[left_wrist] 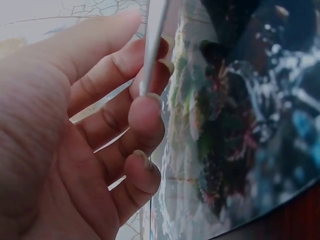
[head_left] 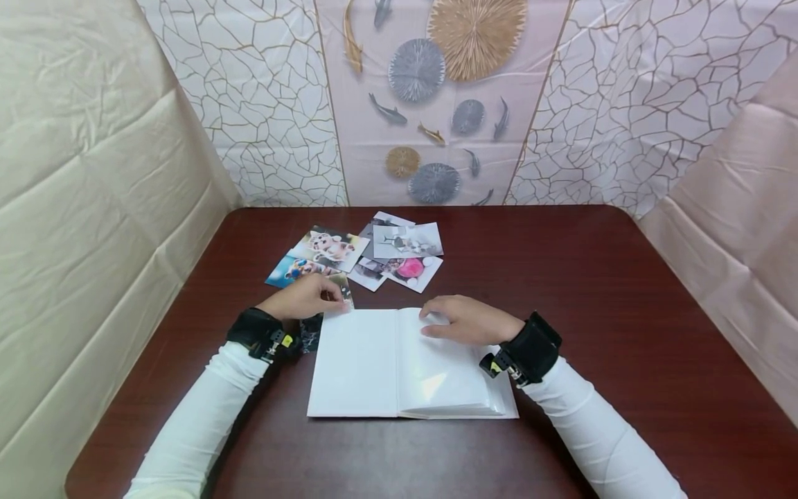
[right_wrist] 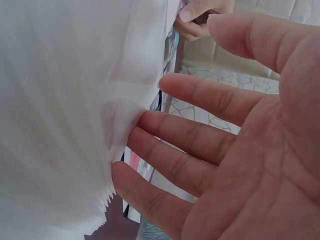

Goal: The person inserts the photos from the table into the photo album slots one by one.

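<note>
A white photo album (head_left: 355, 367) lies spread on the table, its clear sleeve pages (head_left: 439, 371) stacked on the right side. My left hand (head_left: 305, 296) is at the top left corner of the album, pinching the cover's edge (left_wrist: 154, 40) between thumb and fingers. Beside that cover, a dark glossy photo (left_wrist: 240, 120) fills much of the left wrist view. My right hand (head_left: 470, 320) is over the top of the right page with its fingers extended. In the right wrist view its fingertips touch the edge of the stacked pages (right_wrist: 60, 110).
Several loose photos lie beyond the album, among them a pink animal picture (head_left: 330, 247), a pale grey one (head_left: 408, 241) and a blue one (head_left: 283, 270). The dark red table (head_left: 592, 277) has fabric walls on three sides.
</note>
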A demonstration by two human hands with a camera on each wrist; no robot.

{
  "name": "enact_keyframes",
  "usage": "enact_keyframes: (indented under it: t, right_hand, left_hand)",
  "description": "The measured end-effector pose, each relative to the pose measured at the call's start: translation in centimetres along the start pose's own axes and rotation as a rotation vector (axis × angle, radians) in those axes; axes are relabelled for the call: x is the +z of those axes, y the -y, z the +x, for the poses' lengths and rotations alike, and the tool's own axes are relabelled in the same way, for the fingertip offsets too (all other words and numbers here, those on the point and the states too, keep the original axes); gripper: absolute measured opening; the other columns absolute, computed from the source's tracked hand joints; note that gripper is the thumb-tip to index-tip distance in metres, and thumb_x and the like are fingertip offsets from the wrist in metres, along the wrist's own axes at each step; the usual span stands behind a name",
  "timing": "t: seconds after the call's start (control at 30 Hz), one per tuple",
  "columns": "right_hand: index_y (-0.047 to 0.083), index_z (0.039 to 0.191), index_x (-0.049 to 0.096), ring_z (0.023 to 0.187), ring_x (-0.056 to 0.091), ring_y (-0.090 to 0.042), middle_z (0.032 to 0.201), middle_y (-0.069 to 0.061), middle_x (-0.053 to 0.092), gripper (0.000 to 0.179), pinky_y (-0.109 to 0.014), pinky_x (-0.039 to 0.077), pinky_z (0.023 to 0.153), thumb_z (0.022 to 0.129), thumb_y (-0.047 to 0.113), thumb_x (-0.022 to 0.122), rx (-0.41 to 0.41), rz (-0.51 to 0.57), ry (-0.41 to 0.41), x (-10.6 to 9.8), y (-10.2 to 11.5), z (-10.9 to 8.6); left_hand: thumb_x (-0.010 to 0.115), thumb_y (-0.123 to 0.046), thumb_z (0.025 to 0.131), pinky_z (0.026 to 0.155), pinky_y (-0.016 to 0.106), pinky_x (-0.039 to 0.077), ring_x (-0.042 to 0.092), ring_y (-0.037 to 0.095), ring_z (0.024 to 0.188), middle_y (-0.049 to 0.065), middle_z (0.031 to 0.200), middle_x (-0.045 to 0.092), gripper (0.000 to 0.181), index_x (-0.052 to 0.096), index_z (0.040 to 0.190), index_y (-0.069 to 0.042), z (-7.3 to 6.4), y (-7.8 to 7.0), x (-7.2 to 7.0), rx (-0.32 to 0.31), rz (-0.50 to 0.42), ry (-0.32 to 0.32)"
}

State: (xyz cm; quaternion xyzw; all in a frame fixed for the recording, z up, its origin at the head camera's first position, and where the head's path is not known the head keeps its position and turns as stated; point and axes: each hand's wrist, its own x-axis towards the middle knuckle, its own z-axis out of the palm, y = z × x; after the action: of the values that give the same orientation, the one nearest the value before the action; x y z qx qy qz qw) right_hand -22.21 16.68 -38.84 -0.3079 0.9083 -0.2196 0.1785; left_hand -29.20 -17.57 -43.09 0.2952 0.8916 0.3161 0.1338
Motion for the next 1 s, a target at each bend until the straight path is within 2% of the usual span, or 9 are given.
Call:
enact_keyframes:
  t: [0.3,0.47,0.63,0.77,0.9,1.0]
  right_hand:
    - [0.01,0.131,0.064,0.118,0.059,-0.025,0.131,-0.01,0.065,0.038,-0.046,0.049,0.106,0.101,0.033,0.064,0.007,0.002,-0.003,0.2,-0.1,0.1]
    - [0.01,0.131,0.064,0.117,0.06,-0.025,0.13,-0.01,0.066,0.037,-0.046,0.049,0.105,0.101,0.032,0.064,0.001,-0.001,-0.01,0.3,-0.2,0.1]
    - [0.01,0.131,0.065,0.117,0.059,-0.025,0.13,-0.01,0.066,0.037,-0.046,0.049,0.105,0.101,0.032,0.063,-0.001,-0.007,-0.009,0.3,-0.1,0.1]
    - [0.01,0.131,0.064,0.117,0.059,-0.026,0.13,-0.01,0.065,0.038,-0.046,0.049,0.106,0.101,0.033,0.063,-0.002,-0.002,-0.005,0.3,0.0,0.1]
    - [0.009,0.131,0.064,0.117,0.059,-0.026,0.13,-0.01,0.065,0.038,-0.046,0.049,0.106,0.101,0.032,0.063,0.0,0.002,-0.008,0.2,0.0,0.1]
    - [0.009,0.131,0.065,0.117,0.06,-0.025,0.13,-0.01,0.066,0.037,-0.046,0.05,0.105,0.101,0.031,0.063,-0.002,-0.004,-0.013,0.2,0.0,0.0]
  left_hand:
    - [0.074,-0.019,0.093,0.063,0.026,0.045,0.053,0.012,0.068,-0.002,0.076,0.066,0.008,0.077,0.087,-0.014,0.2,0.3,0.5,-0.006,0.027,0.008]
    - [0.075,-0.018,0.092,0.063,0.026,0.045,0.053,0.013,0.068,-0.001,0.077,0.066,0.007,0.075,0.087,-0.014,0.1,0.0,0.5,-0.022,0.014,0.016]
    - [0.074,-0.02,0.094,0.062,0.027,0.044,0.051,0.012,0.065,-0.002,0.075,0.063,0.008,0.074,0.087,-0.015,0.0,0.3,0.1,-0.033,0.015,0.011]
    - [0.072,-0.02,0.095,0.065,0.03,0.043,0.05,0.014,0.066,0.0,0.074,0.061,0.009,0.072,0.088,-0.013,-0.2,1.1,-0.7,-0.064,0.038,-0.073]
    - [0.072,-0.02,0.095,0.072,0.032,0.046,0.056,0.017,0.077,0.004,0.085,0.064,0.008,0.07,0.096,-0.012,-0.6,2.1,-1.7,-0.139,0.07,-0.182]
    - [0.073,-0.021,0.095,0.075,0.035,0.047,0.057,0.022,0.084,0.007,0.092,0.064,0.015,0.069,0.104,-0.011,-0.9,2.5,-2.3,-0.207,0.083,-0.225]
